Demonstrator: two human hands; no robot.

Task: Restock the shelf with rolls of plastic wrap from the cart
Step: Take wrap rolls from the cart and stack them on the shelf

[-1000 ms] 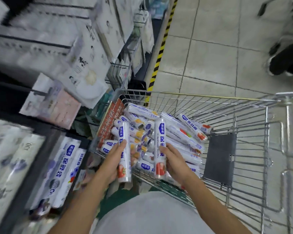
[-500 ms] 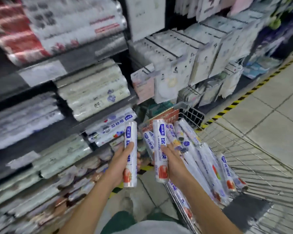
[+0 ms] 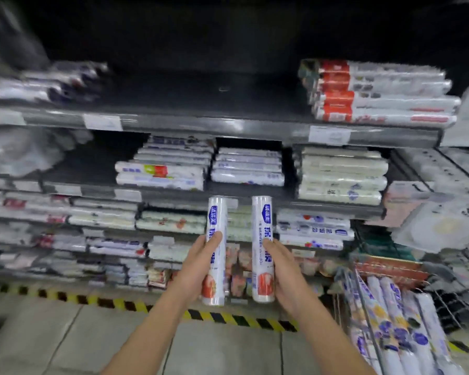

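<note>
My left hand (image 3: pixel 198 266) grips an upright white roll of plastic wrap (image 3: pixel 216 220) with blue lettering and a red picture at its bottom. My right hand (image 3: pixel 282 269) grips a second, matching roll (image 3: pixel 262 220), also upright. Both rolls are held side by side in front of the dark shelf unit (image 3: pixel 228 124), at the level of its lower shelves. The wire cart (image 3: pixel 374 334) stands at the lower right, with several more rolls of plastic wrap (image 3: pixel 406 328) lying in it.
The shelves carry stacked rolls and flat packs; matching blue-and-white rolls (image 3: pixel 160 174) lie on the middle shelf. A yellow-black hazard stripe (image 3: pixel 119 304) runs along the shelf base on the tiled floor (image 3: pixel 65 342). Hanging white packs (image 3: pixel 444 220) crowd the right side.
I have turned from the cart to face the shelf. Both hands, each still holding its roll upright, have come away from the cart and risen toward the shelves.
</note>
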